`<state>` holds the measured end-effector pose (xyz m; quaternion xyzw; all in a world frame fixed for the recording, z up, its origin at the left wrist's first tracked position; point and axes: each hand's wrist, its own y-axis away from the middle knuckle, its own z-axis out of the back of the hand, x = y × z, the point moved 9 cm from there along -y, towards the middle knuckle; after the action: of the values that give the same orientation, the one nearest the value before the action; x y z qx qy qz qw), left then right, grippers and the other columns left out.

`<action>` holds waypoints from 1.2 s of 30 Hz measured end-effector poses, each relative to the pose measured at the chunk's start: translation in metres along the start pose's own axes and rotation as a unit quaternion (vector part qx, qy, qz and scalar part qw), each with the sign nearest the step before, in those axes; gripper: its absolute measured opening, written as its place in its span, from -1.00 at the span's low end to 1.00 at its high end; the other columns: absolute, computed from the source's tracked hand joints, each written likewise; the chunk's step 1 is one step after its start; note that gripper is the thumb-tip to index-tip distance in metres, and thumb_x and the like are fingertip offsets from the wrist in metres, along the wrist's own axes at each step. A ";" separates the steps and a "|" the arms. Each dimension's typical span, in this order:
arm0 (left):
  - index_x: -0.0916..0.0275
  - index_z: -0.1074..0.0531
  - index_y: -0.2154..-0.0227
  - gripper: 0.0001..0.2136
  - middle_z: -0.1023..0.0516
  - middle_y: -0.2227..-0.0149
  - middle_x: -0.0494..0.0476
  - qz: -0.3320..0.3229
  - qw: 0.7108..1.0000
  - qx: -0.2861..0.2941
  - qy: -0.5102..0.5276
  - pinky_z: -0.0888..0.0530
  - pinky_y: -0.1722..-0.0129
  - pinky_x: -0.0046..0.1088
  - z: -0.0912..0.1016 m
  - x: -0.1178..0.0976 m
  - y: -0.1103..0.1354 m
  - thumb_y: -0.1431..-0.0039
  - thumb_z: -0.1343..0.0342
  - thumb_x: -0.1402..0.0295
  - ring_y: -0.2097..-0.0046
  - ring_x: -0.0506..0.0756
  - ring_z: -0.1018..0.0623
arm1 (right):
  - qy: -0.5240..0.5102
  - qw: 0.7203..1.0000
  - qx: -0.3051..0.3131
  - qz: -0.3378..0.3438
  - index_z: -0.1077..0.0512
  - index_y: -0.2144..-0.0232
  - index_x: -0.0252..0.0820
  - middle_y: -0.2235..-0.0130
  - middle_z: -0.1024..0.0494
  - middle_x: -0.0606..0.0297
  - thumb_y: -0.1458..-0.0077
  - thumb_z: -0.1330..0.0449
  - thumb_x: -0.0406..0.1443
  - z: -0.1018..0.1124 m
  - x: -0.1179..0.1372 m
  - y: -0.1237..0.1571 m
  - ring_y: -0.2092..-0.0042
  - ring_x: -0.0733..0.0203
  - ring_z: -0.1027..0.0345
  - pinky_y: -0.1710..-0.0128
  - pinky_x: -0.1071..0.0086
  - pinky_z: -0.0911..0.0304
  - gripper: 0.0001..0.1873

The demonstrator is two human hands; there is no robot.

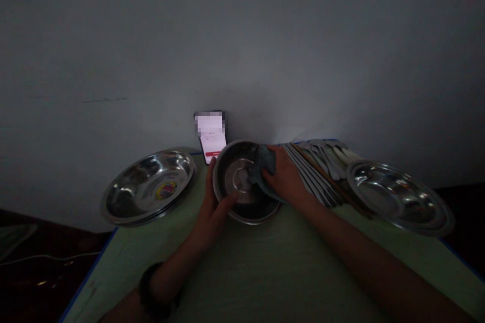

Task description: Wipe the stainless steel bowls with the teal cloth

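A steel bowl [242,202] is tilted toward me at the middle of the green table [265,272]. My left hand [214,204] grips its left rim, thumb inside the bowl. My right hand [284,176] presses a grey-blue cloth [261,164] against the bowl's inner right side, fingers closed on the cloth.
A stack of steel bowls [149,192] with a sticker sits at the left. Another steel bowl [397,202] rests at the right. Several spoons and long utensils [322,166] lie between them. A lit phone [212,136] leans on the wall behind. The table's edges drop off at both sides.
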<state>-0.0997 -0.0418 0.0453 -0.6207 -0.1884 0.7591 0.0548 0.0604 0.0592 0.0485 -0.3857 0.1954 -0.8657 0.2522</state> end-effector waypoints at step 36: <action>-0.06 0.19 -0.30 -0.23 0.04 -0.36 0.09 0.004 1.000 -0.004 -0.002 -0.02 -0.29 -0.02 0.001 0.002 -0.001 -0.13 -0.13 0.24 -0.34 0.30 -0.01 | 0.002 1.000 0.004 -0.008 -0.13 -0.03 -0.14 0.01 -0.37 0.06 -0.01 -0.10 -0.34 0.000 -0.001 0.001 -0.01 -0.08 -0.32 -0.04 -0.05 -0.23 -0.51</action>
<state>-0.1015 -0.0411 0.0441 -0.6205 -0.1891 0.7595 0.0490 0.0613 0.0593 0.0472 -0.3846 0.1895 -0.8692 0.2461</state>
